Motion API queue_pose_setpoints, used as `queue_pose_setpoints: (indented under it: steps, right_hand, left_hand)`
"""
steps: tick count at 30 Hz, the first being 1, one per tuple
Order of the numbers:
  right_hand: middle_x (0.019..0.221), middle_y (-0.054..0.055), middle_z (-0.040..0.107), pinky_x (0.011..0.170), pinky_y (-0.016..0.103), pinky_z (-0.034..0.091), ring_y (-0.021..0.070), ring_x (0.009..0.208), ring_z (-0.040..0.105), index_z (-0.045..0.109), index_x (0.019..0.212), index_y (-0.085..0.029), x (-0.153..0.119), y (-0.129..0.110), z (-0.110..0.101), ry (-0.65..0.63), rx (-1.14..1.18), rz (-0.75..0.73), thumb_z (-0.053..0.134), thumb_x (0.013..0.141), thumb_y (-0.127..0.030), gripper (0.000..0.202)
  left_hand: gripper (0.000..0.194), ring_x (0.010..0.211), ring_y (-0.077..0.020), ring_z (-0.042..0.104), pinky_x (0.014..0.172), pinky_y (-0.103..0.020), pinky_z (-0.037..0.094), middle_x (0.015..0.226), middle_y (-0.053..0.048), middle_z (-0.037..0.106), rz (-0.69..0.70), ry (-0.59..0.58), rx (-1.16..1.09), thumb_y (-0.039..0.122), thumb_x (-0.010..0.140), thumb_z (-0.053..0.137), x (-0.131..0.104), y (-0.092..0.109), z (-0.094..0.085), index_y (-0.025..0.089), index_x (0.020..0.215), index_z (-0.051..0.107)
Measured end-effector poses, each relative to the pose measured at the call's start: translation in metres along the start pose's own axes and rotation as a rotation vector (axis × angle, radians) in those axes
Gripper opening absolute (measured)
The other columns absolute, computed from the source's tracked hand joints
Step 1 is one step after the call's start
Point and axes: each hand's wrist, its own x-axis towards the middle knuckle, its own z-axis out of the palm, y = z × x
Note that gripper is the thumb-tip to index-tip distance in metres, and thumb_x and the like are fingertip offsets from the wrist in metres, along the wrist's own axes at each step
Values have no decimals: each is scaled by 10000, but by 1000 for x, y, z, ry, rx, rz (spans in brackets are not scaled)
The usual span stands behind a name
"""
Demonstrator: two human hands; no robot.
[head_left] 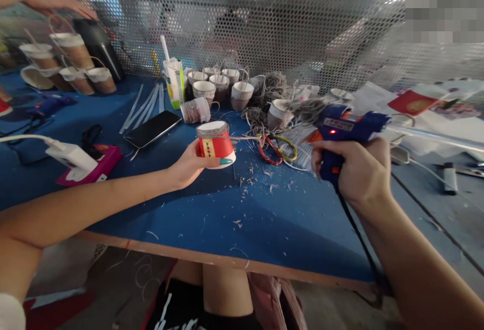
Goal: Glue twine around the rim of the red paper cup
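My left hand (191, 165) grips a small red paper cup (219, 144) with a pale label and grey cord wound round its rim. The cup is held over the table, slightly tilted, and a strand runs from it to the right. In my right hand (365, 173) is a blue hot glue gun (336, 124) with a red light on its side. A clear glue stick (427, 133) juts from its back end, and its black cable hangs down. The gun's nozzle points left and is blurred, apart from the cup.
Several cord-trimmed cups (204, 90) stand at the back beside tangled grey cord (274, 88). A phone (153, 129), glue sticks (141, 108), a drink carton (174, 83) and a pink power strip (109, 161) lie left. Another person's hand (64, 4) reaches over a black bottle (98, 47).
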Motion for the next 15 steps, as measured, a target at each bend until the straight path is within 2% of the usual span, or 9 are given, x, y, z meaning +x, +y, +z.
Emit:
queue_pose_setpoints:
  steps: [3, 6, 8, 10, 12, 15]
  right_hand:
    - [382, 27, 478, 282, 289, 301, 150, 282, 430, 556, 483, -239, -8, -13, 9, -209, 497, 206, 549, 630, -350, 185]
    - [342, 16, 484, 238, 273, 249, 137, 216, 401, 608, 515, -197, -17, -21, 18, -402, 766, 276, 579, 579, -364, 181]
    - [352, -8, 494, 237, 251, 243, 119, 204, 393, 632, 599, -177, -22, -20, 23, -467, 806, 296, 613, 638, -391, 219]
    - [356, -31, 494, 262, 226, 285, 100, 220, 413, 640, 632, -171, -28, -14, 28, -446, 752, 279, 663, 702, -393, 233]
    - [327, -37, 471, 281, 220, 326, 94, 229, 425, 617, 558, -176, -33, -7, 32, -406, 652, 244, 706, 722, -408, 298]
    - [292, -23, 451, 280, 235, 357, 106, 227, 434, 570, 435, -194, -36, 0, 36, -412, 526, 235, 729, 700, -431, 389]
  left_hand:
    - [574, 988, -232, 657, 897, -417, 525, 1047, -50, 711, 25, -112, 27, 266, 546, 872, -1, -2, -2, 205, 1054, 612]
    - [576, 942, -214, 670, 901, -413, 532, 1007, -41, 716, 36, -134, 15, 287, 543, 880, -2, -3, -1, 203, 1048, 615]
    - [598, 910, -213, 679, 877, -410, 546, 972, -37, 719, 20, -131, 14, 278, 514, 896, -2, -2, -1, 197, 1038, 619]
    - [635, 923, -234, 690, 873, -418, 553, 973, -43, 729, 9, -148, 15, 254, 484, 908, -1, -2, 0, 195, 1047, 619]
    - [652, 958, -261, 702, 897, -442, 551, 993, -56, 741, 3, -172, 17, 233, 482, 909, -1, -2, -1, 194, 1061, 612]
    - [666, 980, -283, 714, 927, -484, 545, 1018, -68, 753, 1, -177, 15, 228, 486, 913, -1, -4, -1, 197, 1068, 590]
